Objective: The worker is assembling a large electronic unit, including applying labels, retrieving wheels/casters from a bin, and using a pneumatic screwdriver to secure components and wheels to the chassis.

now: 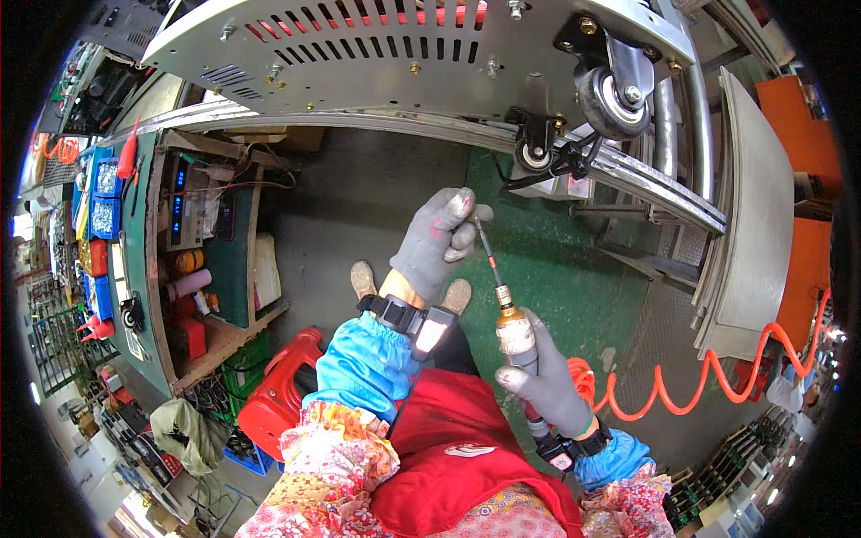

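My right hand (549, 384), in a grey glove, is wrapped round a pneumatic screwdriver (515, 334) with a brass-coloured collar. Its long thin bit (490, 251) points up and away from me. Close to the tip of the bit is my gloved left hand (438, 235), fingers curled in a pinch. Whatever those fingers hold, if anything, is hidden or too small to make out. Ahead of both hands stands a grey metal cabinet panel (359, 67) with slotted vents, bolts and a black caster wheel (615, 100).
A coiled orange air hose (708, 377) stretches off to the right. Metal sheets (752, 206) lean beside the rail frame (628, 170). On the left is a green workbench (143, 269) with blue screw bins (106, 197). A red plastic stool (280, 394) stands near my left arm.
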### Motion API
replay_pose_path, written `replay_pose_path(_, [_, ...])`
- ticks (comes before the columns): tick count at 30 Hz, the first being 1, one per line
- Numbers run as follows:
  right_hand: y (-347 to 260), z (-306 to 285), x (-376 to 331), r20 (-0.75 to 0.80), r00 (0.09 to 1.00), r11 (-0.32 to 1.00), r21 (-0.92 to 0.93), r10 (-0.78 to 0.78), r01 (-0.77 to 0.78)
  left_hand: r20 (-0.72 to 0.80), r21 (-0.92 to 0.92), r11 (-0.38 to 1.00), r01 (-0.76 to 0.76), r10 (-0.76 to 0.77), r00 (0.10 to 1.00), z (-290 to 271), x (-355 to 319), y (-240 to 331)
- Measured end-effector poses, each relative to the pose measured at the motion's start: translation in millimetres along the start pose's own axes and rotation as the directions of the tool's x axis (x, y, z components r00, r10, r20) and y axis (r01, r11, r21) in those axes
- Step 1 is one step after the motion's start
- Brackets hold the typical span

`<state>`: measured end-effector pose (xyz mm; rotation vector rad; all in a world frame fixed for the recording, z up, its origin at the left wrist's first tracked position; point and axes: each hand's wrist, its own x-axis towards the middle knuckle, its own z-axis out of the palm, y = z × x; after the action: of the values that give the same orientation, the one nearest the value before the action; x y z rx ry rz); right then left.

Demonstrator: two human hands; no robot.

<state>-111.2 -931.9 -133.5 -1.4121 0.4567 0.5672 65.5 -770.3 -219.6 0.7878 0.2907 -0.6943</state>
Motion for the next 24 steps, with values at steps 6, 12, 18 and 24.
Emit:
replay_pose_path(6, [2, 2, -3, 0.008, 0.999, 0.99, -0.135, -0.033, 0.033, -0.061, 0.041, 0.999, 0.001, 0.001, 0.998, -7, -5, -1])
replay_pose_path(12, [5, 6, -2, 0.014, 0.999, 0.988, -0.149, -0.049, 0.05, -0.112, 0.132, 0.991, 0.034, -0.019, 0.993, -5, -13, 1])
replay_pose_path(18, [9, 5, 1, 0.025, 0.998, 0.97, -0.234, -0.059, 0.063, -0.196, 0.153, 0.984, 0.092, -0.061, 0.979, -2, -16, 4])
replay_pose_path(24, [6, 7, 3, 0.04, 0.998, 0.967, -0.251, -0.042, 0.051, -0.237, 0.078, 0.987, 0.142, -0.12, 0.964, -3, -15, 3])
